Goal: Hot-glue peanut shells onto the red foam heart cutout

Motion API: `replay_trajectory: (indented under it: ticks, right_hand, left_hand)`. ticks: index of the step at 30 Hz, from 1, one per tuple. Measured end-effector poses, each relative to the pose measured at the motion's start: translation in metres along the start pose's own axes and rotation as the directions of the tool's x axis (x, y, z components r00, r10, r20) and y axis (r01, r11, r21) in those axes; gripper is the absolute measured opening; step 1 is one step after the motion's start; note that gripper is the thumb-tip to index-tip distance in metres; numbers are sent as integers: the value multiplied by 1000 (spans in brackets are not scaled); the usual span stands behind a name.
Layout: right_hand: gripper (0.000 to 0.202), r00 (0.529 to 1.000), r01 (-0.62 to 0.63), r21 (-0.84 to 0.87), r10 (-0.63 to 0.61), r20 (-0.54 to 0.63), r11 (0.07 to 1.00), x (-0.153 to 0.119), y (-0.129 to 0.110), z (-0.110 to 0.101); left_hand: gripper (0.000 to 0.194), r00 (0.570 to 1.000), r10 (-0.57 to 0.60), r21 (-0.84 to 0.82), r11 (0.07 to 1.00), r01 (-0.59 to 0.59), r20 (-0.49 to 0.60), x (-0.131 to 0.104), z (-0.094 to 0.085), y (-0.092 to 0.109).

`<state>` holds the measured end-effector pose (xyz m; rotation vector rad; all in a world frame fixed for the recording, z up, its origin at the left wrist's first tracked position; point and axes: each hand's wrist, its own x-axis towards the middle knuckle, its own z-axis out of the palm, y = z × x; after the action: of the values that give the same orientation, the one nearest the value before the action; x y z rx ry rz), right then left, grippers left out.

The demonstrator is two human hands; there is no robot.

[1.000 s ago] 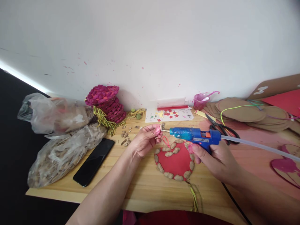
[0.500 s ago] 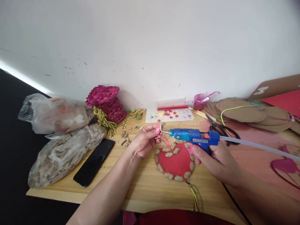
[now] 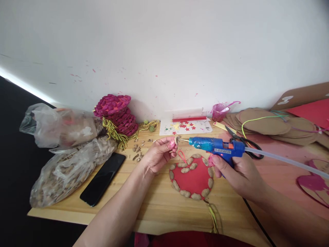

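Observation:
Between thumb and fingers, my left hand [image 3: 161,151] pinches a peanut shell [image 3: 177,140]. My right hand [image 3: 233,171] is wrapped round the handle of a blue glue gun [image 3: 214,145], whose metal nozzle points left, a little apart from the shell. A clear glue stick [image 3: 282,160] runs out of the gun's back. Below both hands lies a red disc [image 3: 190,180] edged with peanut shells, a few more set near its top. It has an orange loop [image 3: 182,156] at the top and a yellow-green tassel [image 3: 213,216] at the bottom.
At left are a plastic bag of shells [image 3: 69,175], a black phone [image 3: 102,180] and a stack of magenta shell-covered discs [image 3: 115,111]. Behind lies white paper with stars [image 3: 186,127]. Scissors [image 3: 244,142], a pink-stained cup [image 3: 220,112] and cardboard discs [image 3: 264,120] sit at right.
My right hand has drawn the glue gun slightly to the right, so its nozzle has come away from the peanut shell. My left hand has hardly moved.

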<state>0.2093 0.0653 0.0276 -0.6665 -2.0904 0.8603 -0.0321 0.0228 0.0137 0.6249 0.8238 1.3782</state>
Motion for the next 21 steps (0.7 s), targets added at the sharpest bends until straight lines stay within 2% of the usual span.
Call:
replay_trajectory:
  ticks: [21]
  right_hand:
    - [32,1000,0,-15,0,23,1000,-1,0,-1]
  left_hand:
    - [26,1000,6,19,1000,-6,8,-1,1,1]
